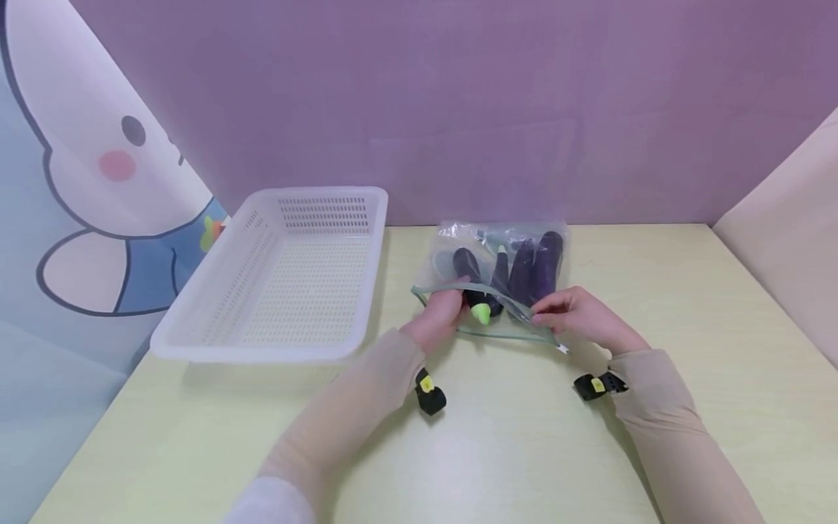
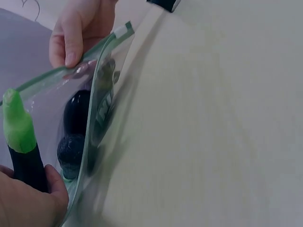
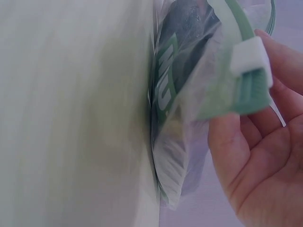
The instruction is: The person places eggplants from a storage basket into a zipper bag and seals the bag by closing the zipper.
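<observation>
A clear zip bag [image 1: 448,236] with a green-edged mouth lies on the table, its opening toward me. Inside it are several dark purple eggplants [image 1: 548,262]. My left hand [image 1: 440,314] is at the mouth, gripping one eggplant [image 2: 27,163] whose bright green stem end points out of the opening. Part of that hand is hidden by the bag's edge. At the right side of the mouth, my right hand [image 1: 579,314] pinches the upper rim between thumb and fingers, holding it raised. A white slider [image 3: 250,57] sits at the rim's end beside the right fingers.
To the left of the bag stands a white perforated plastic basket [image 1: 308,291], with nothing in it. A purple wall [image 1: 458,109] rises behind the table [image 1: 497,437]. Black straps [image 1: 430,397] with yellow tags are at both wrists.
</observation>
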Demonstrator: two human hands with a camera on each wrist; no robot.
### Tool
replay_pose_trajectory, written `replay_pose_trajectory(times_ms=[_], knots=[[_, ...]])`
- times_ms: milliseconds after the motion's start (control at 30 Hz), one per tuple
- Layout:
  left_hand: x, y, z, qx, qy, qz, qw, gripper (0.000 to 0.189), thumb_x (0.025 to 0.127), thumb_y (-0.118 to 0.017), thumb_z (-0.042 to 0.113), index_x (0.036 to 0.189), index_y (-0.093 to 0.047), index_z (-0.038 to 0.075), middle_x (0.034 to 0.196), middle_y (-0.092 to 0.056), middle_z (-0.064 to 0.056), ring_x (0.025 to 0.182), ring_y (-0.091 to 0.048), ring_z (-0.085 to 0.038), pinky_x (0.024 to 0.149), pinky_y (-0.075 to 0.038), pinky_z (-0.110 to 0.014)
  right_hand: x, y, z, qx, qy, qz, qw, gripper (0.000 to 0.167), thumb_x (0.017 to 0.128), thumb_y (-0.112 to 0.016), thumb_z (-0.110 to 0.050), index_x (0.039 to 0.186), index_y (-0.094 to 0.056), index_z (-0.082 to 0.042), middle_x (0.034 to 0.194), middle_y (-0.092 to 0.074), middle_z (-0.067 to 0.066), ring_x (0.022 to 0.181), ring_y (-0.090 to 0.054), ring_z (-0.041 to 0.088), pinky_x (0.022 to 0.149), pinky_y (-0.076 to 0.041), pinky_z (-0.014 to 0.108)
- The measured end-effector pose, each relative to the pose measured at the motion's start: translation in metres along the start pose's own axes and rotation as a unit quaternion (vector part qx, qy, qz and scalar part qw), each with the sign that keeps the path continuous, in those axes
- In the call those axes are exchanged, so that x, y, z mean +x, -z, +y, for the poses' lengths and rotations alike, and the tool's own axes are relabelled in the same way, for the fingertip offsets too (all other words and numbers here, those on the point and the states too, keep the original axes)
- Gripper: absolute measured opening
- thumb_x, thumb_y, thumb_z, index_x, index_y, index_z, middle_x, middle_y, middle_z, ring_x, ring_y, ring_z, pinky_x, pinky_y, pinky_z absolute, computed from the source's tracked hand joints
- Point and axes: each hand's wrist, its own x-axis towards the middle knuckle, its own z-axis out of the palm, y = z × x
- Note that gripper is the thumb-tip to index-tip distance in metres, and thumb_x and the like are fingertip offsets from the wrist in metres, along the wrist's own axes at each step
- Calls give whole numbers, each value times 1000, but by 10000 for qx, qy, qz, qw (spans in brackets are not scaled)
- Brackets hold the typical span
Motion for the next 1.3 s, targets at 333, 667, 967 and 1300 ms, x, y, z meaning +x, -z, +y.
replay_pose_trajectory(times_ms=[333,667,967,1300], knots=[[112,6,-62,301,-179,432,9984,18,94,-56,23,97,-63,7,79,-65,-3,64,-59,-12,58,-50,-23,1,0,2,3,47,-25,10000,25,89,-63,-10,108,-66,7,80,-67,5,60,-55,9,61,-51,26],[94,6,-41,1816,-274,637,9809,55,79,-71,46,118,-64,8,107,-69,-11,88,-64,-20,81,-52,-29,1,0,3,71,160,-56,9998,24,88,-64,-8,106,-66,8,80,-68,4,60,-57,9,59,-52,27],[113,8,-43,3421,-1048,475,9326,53,86,-60,53,110,-65,5,106,-68,-11,91,-63,-22,84,-51,-33,2,1,2,108,151,-92,9998,24,89,-63,-8,106,-67,7,82,-68,6,60,-56,8,60,-52,27],[24,-21,18,3938,-892,804,9113,28,95,-54,25,109,-63,2,100,-67,-13,87,-63,-24,81,-52,-34,1,1,2,82,160,-126,9998,24,89,-63,-9,107,-67,7,80,-67,6,59,-56,11,59,-51,28]])
